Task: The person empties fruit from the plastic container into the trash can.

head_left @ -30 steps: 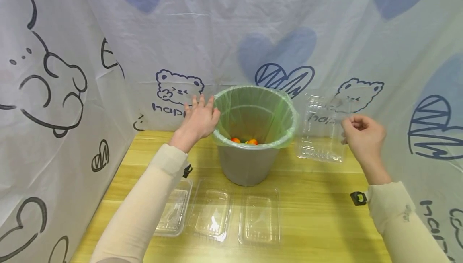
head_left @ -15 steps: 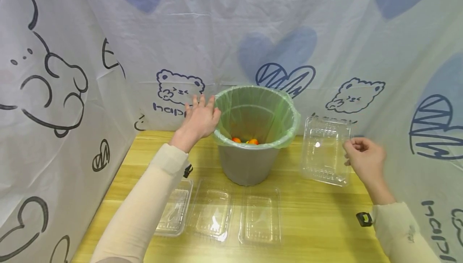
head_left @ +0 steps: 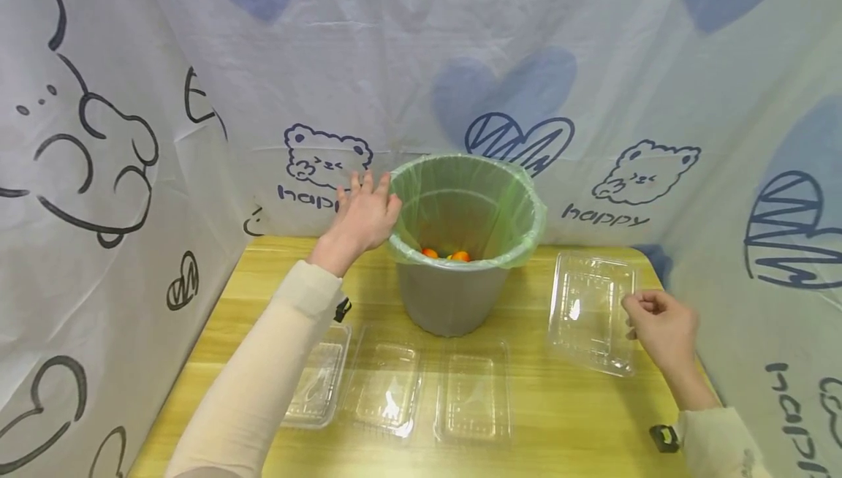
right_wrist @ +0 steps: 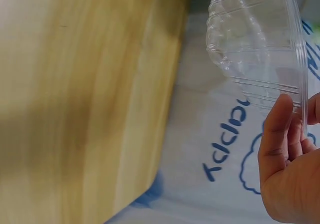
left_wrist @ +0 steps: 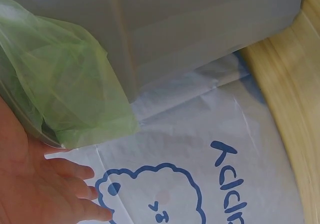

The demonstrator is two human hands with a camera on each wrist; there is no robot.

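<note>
Yellow wooden table (head_left: pixel 566 419), right hand (head_left: pixel 661 324) pinching clear tray (head_left: pixel 592 313), left hand (head_left: pixel 362 215) flat against bin (head_left: pixel 454 295).

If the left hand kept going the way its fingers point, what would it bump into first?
Probably the printed sheet behind the table. The left hand lies open against the bin's green liner, fingers pointing past it; depth is hard to judge.

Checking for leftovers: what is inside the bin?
In the bin, a green liner and at least two orange fruits at the bottom. The near rim hides the rest of the floor.
</note>
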